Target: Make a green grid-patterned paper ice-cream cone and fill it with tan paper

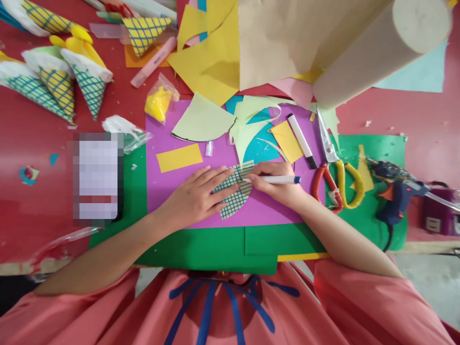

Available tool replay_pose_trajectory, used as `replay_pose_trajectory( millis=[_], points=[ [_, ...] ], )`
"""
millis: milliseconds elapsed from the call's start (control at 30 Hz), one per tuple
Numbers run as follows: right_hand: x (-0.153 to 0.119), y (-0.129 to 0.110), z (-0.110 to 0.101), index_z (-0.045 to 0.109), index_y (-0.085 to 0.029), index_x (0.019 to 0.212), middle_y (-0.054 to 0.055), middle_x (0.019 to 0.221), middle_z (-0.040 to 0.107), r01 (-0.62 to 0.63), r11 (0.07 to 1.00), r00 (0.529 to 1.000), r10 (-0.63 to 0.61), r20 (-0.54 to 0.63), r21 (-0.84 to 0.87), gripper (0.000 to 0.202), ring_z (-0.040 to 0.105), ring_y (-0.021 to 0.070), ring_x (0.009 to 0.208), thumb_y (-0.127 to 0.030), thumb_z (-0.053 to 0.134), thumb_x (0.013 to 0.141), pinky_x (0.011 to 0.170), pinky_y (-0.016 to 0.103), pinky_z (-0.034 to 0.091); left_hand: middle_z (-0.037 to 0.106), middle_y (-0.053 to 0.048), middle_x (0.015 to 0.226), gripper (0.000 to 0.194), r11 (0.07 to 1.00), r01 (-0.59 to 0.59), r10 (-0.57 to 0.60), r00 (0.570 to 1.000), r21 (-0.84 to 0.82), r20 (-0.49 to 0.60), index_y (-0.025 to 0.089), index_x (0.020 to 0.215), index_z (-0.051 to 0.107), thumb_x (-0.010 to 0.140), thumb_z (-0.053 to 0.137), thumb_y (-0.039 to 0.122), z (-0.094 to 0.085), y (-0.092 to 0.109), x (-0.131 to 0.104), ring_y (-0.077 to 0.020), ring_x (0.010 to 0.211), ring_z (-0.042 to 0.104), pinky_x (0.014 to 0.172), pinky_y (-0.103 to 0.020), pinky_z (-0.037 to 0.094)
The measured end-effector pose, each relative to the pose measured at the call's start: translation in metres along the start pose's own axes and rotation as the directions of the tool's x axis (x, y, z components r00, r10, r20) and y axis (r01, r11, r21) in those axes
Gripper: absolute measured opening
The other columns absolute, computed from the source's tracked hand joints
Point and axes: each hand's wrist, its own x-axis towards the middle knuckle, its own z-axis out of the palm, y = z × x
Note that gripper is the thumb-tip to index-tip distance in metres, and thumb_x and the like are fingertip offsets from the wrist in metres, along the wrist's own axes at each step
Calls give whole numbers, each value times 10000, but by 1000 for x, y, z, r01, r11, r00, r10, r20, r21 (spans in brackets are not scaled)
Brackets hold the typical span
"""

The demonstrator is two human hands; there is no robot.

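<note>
My left hand (199,194) lies flat with fingers spread over a pale green paper fan shape (235,203), pressing it on the purple sheet (273,211). Dark blue crossing lines cover most of that piece; towards its right edge only lines in one direction show. Between the thumb and fingers of my right hand (276,182) is a white marker (280,179) with a blue end, its tip at the paper. Just above lie green paper offcuts (253,132) and another plain pale green fan piece (203,120) with a black line along its curved edge.
Right of the hands lie a black-and-white marker (301,139), scissors (330,167) and a glue gun (393,191). A thick paper roll (373,52) stands at the upper right. Several patterned paper cones (88,79) lie upper left, above a blurred-out rectangular object (97,177).
</note>
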Motion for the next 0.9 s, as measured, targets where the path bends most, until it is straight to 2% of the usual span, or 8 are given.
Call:
replay_pose_trajectory(
  millis=[267,433,533,667,900],
  points=[
    [-1,-2,0,519,-153,566,-54,521,464,6,1000,999,-7,45,27,281,380,47,473,-200,578,837,471,194,311,422,-126,1495,454,1000,-15,15,1000,11,-21,221,1393,483,944,508,283,1,0,0,-295,1378,401,1131,-489,352],
    [-1,-4,-1,504,-148,523,-56,491,423,26,1000,996,-26,83,1,317,331,44,465,-199,562,830,461,201,281,415,-126,1500,464,1000,-19,19,1000,4,-18,224,1396,478,938,518,285,0,0,0,-296,1386,390,1135,-492,348],
    [0,-5,-2,519,-147,521,-50,483,439,5,1000,997,-8,76,29,319,338,47,460,-217,565,828,452,204,278,413,-125,1502,472,1000,-11,11,1000,0,-10,227,1402,471,935,522,278,0,0,0,-290,1390,387,1139,-490,344],
    [0,-4,-3,583,-148,599,-25,533,538,-54,994,998,55,-11,100,271,431,66,485,-264,571,843,479,206,342,402,-114,1511,495,1000,15,-15,1000,-14,-11,243,1414,452,928,534,272,0,0,0,-284,1399,374,1154,-498,324],
    [0,0,-2,628,-134,664,-4,586,597,-6,999,1000,6,-9,48,253,501,73,517,-284,587,863,514,199,383,409,-122,1505,484,999,34,-33,999,35,-25,201,1415,451,937,510,254,0,-1,1,-310,1406,352,1156,-523,316]
  ],
)
